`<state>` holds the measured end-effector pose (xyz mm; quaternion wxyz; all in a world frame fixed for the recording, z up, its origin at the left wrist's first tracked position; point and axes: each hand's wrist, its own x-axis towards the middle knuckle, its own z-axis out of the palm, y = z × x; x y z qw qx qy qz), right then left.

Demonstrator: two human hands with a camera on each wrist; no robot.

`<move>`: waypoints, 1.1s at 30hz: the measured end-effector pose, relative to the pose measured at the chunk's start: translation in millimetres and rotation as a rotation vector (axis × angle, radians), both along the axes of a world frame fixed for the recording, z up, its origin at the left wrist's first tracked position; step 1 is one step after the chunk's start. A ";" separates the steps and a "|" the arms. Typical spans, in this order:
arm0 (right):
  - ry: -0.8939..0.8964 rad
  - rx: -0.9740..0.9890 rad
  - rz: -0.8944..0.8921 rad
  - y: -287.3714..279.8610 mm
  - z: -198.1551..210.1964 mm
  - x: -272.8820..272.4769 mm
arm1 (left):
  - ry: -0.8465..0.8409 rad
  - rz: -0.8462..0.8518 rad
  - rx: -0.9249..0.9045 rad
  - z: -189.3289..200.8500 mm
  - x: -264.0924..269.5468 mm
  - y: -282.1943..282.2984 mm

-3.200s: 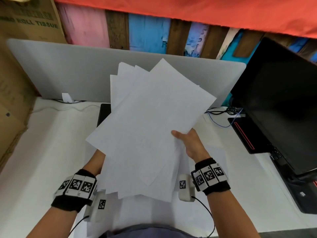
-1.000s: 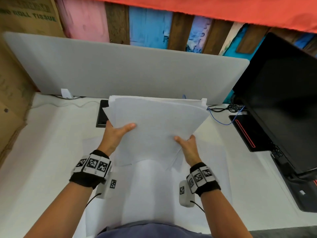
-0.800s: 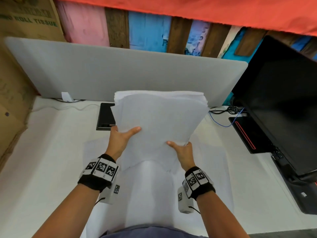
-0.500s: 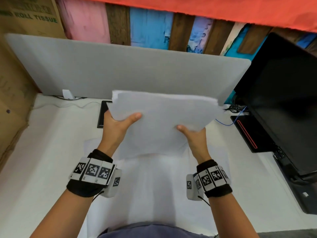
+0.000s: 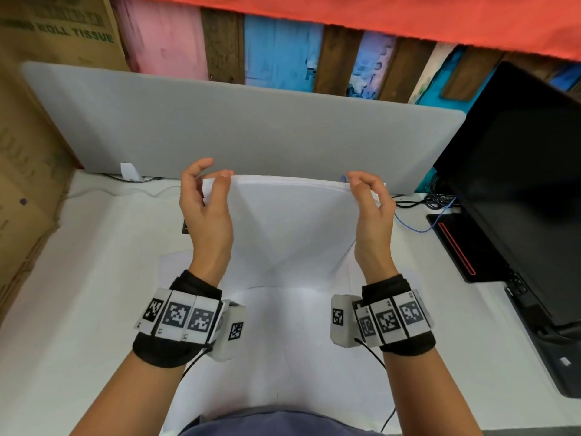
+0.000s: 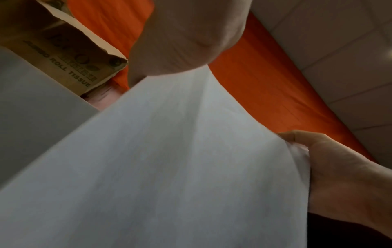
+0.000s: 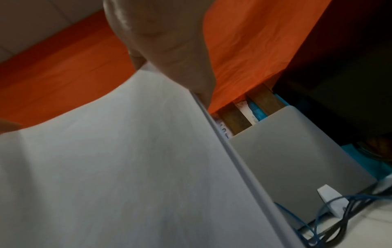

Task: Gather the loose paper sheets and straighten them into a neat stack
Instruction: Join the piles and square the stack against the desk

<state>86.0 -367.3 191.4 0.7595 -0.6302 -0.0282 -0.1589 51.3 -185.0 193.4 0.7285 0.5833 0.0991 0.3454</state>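
Observation:
A stack of white paper sheets point(image 5: 292, 221) stands upright on its lower edge over the white desk point(image 5: 78, 294), its top edges nearly level. My left hand point(image 5: 210, 174) holds the top left corner, thumb on the near face and fingers curled behind. At the top right corner my right hand point(image 5: 361, 184) pinches the sheets the same way. The left wrist view shows the near face of the paper stack point(image 6: 169, 167) with my right hand point(image 6: 339, 167) on its far edge. In the right wrist view the paper stack point(image 7: 106, 167) shows its aligned right edge.
A flat white sheet point(image 5: 283, 341) lies on the desk under the stack. A grey divider panel point(image 5: 251, 127) stands behind, a cardboard box point(image 5: 31, 121) at left, a black monitor point(image 5: 518, 184) at right. Cables point(image 5: 421, 209) lie by the monitor.
The fanned sheets have been squared together and swung upright. Both hands have slid from the stack's lower sides up to its top corners.

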 end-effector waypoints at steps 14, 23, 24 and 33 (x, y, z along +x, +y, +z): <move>0.389 -0.172 0.264 -17.6 -87.7 -3.7 | 0.281 -0.336 0.111 -69.8 -3.9 23.2; 0.351 -0.158 0.287 -17.2 -91.4 4.9 | 0.282 -0.352 0.093 -74.6 10.7 32.9; 0.372 -0.167 0.309 -18.0 -96.0 4.1 | 0.308 -0.344 0.073 -80.6 9.9 31.5; 0.348 -0.285 0.093 -25.0 -110.5 -5.4 | 0.691 -0.368 0.221 -140.2 1.0 61.3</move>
